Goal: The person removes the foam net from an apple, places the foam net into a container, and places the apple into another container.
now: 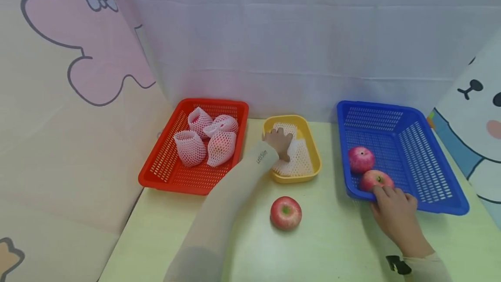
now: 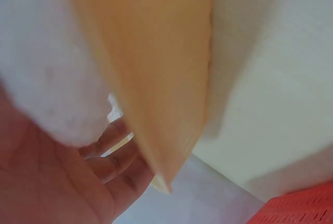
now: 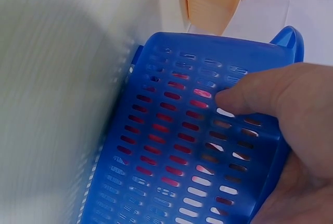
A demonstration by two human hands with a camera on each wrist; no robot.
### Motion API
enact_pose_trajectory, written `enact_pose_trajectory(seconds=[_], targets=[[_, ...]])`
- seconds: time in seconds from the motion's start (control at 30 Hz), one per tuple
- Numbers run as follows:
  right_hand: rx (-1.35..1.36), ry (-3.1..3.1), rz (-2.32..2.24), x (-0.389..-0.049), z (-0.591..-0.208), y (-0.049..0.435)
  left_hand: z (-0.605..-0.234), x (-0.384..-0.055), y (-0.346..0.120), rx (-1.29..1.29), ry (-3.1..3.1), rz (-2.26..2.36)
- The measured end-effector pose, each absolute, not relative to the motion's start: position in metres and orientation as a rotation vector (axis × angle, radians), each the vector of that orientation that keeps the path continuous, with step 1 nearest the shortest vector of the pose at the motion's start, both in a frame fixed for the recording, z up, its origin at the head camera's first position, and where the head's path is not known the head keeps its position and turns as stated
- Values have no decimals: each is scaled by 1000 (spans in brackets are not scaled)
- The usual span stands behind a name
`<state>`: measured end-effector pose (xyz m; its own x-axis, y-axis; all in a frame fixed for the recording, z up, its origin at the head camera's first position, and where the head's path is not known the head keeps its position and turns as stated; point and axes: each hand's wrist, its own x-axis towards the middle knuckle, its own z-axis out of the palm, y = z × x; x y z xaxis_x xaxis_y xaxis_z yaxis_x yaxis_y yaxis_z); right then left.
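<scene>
My left hand reaches into the small yellow basket, its spread fingers over white foam fruit nets. In the left wrist view a blurred foam net lies by the palm, inside the basket's wall. My right hand grips the front rim of the blue basket; its thumb presses the slotted outer wall, with the other fingers over the rim and mostly hidden. Just behind those fingers sits a red apple, touching another apple. One more apple stands on the table.
At the left a red basket holds several pink-white netted fruits. All three baskets stand on the pale green table. White cloth hangs behind, and printed panels flank both sides.
</scene>
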<state>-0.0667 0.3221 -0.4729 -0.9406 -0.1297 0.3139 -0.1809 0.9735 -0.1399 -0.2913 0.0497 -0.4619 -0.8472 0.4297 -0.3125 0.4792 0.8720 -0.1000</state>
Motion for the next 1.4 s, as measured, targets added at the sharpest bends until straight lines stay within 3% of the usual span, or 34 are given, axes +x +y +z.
enact_pose_trajectory(seconds=[0.33, 0.63, 0.9, 1.4], targets=[[212, -2811, 242, -66, -471, 323, -409, -273, 43, 722, 2868, -47], [194, -2829, 236, -64, -472, 326, -377, -199, 23, 913, 2845, -90], [207, -2808, 242, -65, -473, 328, -401, -138, 16, 1170, 2682, -29], [228, -2816, 266, -66, -472, 322, -475, -112, 15, 1180, 2596, 56]])
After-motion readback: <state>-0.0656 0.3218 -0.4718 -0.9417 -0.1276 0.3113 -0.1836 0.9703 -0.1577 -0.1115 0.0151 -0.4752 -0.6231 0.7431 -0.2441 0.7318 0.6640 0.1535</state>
